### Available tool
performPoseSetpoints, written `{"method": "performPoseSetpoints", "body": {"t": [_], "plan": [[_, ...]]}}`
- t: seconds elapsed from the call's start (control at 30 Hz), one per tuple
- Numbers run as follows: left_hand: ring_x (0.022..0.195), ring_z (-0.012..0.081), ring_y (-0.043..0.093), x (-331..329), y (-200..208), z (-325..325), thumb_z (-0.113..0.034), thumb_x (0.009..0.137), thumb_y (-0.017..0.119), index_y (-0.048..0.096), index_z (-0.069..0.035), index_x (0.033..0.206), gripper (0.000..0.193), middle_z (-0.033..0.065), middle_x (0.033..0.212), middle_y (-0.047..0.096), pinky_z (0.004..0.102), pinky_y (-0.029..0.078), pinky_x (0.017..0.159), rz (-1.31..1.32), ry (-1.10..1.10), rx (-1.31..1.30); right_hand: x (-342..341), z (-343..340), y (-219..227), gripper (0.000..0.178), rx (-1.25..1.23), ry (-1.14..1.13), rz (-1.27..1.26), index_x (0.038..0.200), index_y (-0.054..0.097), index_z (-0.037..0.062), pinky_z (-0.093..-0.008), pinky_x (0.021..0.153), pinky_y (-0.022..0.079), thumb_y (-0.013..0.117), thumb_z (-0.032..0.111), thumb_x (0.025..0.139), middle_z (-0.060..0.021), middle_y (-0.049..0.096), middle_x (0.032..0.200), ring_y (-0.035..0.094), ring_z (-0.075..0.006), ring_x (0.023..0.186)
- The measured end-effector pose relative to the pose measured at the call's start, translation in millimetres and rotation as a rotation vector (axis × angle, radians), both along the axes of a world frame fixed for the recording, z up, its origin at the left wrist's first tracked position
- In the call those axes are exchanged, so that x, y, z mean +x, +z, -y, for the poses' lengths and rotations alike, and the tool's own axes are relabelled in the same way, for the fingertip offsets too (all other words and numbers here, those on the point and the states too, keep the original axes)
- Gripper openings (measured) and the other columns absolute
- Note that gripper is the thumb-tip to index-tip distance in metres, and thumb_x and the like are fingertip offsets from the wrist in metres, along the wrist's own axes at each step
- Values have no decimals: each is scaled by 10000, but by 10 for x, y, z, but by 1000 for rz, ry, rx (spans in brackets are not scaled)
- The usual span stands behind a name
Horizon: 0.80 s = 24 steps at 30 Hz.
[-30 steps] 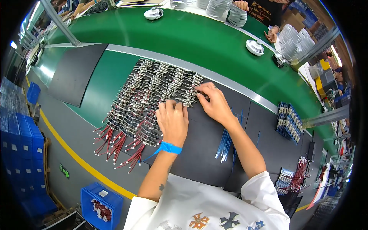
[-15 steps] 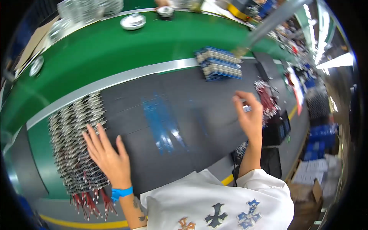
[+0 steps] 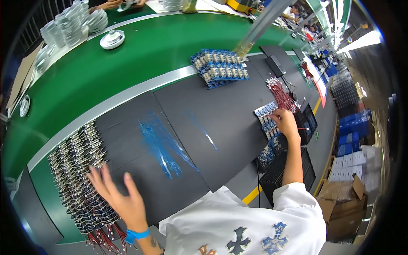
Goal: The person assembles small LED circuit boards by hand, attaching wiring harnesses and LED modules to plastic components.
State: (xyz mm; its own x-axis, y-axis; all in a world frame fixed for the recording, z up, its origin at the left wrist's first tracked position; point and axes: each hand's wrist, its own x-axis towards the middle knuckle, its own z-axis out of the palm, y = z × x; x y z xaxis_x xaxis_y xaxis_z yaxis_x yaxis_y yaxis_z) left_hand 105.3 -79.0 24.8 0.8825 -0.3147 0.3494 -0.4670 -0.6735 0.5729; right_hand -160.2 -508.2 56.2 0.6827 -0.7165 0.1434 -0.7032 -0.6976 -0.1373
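My left hand point(image 3: 117, 196) is open with its fingers spread. Its fingertips are at the right edge of a wide bed of small silvery-and-dark parts in overlapping rows point(image 3: 78, 174), with red wires point(image 3: 104, 240) hanging out at the near end. Over on the right, my right hand point(image 3: 287, 124) has its fingers pinched together at a blue-and-white panel of small circuit boards point(image 3: 264, 114). Whatever sits between those fingertips is too small to make out. Beyond the panel lies a bundle of red wires with white ends point(image 3: 280, 95).
Thin glossy blue strips point(image 3: 163, 148) lie on the dark mat point(image 3: 221, 110). Blue board panels point(image 3: 221, 66) are stacked by a metal post point(image 3: 263, 27). Across the green surface point(image 3: 170, 46) are a white round part point(image 3: 112, 39), stacked clear dishes point(image 3: 70, 25) and another person's hands point(image 3: 112, 4).
My right hand has come down onto the board panel, fingers now closer together. My left hand stays spread beside the rows. The whole view has shifted, showing more of the right side.
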Motion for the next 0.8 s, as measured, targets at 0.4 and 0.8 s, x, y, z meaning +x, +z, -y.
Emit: {"method": "performPoseSetpoints", "body": {"t": [0.4, 0.8], "plan": [[1264, 344, 484, -594, -23, 462, -514, 1012, 292, 346, 7, 1421, 665, 198, 1417, 436, 490, 403, 1048, -1991, -595, -1315, 1022, -1663, 1214, 188, 273, 852, 148, 813, 727, 58, -266, 524, 449, 767, 55, 628, -40, 576, 704, 588, -164, 633], [1113, 193, 591, -556, 75, 318, -289, 1052, 358, 429, -53, 1357, 392, 114, 1239, 581, 360, 512, 938, -1502, -247, -1382, 1291, -1526, 643, 394, 583, 140, 971, 1101, 609, -36, -311, 701, 495, 486, 316, 977, -129, 641, 1052, 620, -208, 872]]}}
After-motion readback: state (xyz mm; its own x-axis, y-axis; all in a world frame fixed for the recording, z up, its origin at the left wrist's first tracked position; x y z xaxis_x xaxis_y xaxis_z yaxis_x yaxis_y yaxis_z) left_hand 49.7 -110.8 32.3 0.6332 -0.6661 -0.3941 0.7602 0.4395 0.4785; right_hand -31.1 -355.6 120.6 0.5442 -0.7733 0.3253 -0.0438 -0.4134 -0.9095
